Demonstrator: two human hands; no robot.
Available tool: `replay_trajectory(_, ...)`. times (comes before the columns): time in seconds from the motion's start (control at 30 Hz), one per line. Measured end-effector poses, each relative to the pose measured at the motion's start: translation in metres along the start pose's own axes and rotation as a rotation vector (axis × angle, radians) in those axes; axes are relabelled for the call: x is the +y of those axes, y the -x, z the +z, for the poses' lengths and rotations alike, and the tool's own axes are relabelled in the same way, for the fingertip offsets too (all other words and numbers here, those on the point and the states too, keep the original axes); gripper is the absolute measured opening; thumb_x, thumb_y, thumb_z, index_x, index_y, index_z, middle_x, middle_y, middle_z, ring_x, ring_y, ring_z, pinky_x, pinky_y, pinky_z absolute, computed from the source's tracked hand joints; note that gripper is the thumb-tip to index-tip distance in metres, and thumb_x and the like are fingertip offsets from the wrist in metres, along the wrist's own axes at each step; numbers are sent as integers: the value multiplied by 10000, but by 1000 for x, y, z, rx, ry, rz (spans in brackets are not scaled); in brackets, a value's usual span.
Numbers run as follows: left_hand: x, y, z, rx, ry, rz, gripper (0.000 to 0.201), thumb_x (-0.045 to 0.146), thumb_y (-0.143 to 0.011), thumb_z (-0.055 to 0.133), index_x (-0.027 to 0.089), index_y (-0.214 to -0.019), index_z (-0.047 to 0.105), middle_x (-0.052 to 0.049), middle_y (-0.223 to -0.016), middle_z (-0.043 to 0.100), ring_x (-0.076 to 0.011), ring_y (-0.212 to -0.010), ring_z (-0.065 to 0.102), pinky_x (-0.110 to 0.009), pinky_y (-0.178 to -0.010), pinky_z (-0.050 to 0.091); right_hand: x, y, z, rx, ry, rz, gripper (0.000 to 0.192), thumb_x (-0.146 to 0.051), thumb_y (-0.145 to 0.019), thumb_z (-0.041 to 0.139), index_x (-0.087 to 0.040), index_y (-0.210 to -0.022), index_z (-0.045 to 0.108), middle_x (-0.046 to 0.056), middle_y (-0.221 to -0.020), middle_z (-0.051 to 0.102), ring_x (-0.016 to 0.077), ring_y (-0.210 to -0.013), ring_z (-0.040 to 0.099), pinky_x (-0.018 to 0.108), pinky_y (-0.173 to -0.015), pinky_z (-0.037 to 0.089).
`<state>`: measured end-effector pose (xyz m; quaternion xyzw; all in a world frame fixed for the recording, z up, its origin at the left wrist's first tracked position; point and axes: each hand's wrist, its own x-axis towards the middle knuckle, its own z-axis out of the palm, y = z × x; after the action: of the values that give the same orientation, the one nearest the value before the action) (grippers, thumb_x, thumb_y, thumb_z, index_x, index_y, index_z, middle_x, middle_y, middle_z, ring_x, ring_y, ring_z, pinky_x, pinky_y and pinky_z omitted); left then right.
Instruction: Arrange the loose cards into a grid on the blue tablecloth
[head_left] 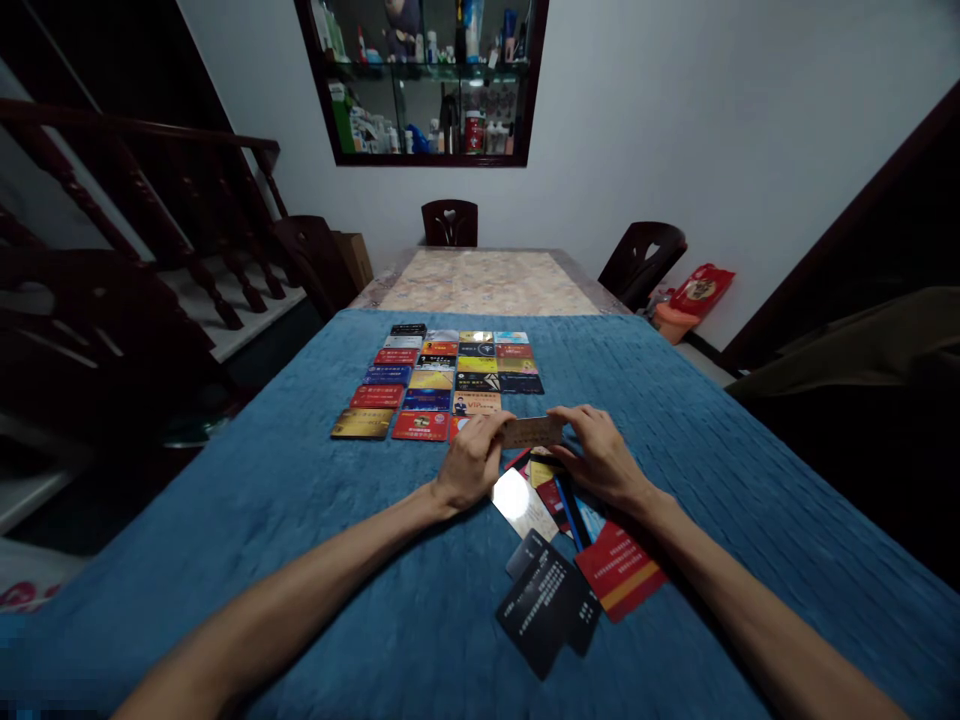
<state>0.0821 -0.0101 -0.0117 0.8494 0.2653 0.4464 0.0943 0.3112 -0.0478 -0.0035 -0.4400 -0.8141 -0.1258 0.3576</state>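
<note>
Between my two hands is a brownish plastic card, held up off the cloth by its ends. My left hand is closed on its left end, thumb and fingers pinched. At the other end, my right hand grips it between thumb and fingers. Below lies a loose, overlapping pile of cards, with a shiny pale card, a black card and a red card. Beyond my left hand, cards lie face up in columns, among them a gold card and a red card; my left hand partly covers the nearest right one.
A blue cloth covers the near part of the table; the far end shows a patterned top. Dark wooden chairs stand around it. A stair railing is at left, a glass-shelved cabinet in the wall, a red bag at right.
</note>
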Motion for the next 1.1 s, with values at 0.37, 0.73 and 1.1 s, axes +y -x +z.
replay_trajectory(0.37,1,-1,-2,-18,55,-22,380,56,-886,442,178,-1239,513,-90,-1096,637,-197,-996,608,-357,-884,541,-2,-1,-4,43,96,26,419,-347,-923,589,-229,-1324,567,147,-1147,610,310,-1054,528,477,-873,475)
replay_trajectory(0.73,3,-1,-3,-17,-40,10,495,70,-844,535,138,-1330,476,-155,-1233,517,-268,-1171,505,-457,-1014,486,-1,-1,-4,59,81,-9,435,-268,-899,604,-231,-1331,570,136,-1140,602,297,-1032,515,478,-871,496)
replay_trajectory(1.1,4,-1,-4,-90,-97,11,536,170,-896,546,188,-1418,425,-149,-1272,526,-286,-1190,507,-492,-1018,474,4,1,-9,-15,-18,-29,549,-226,-872,608,-235,-1409,496,147,-1161,586,301,-1024,535,491,-840,524)
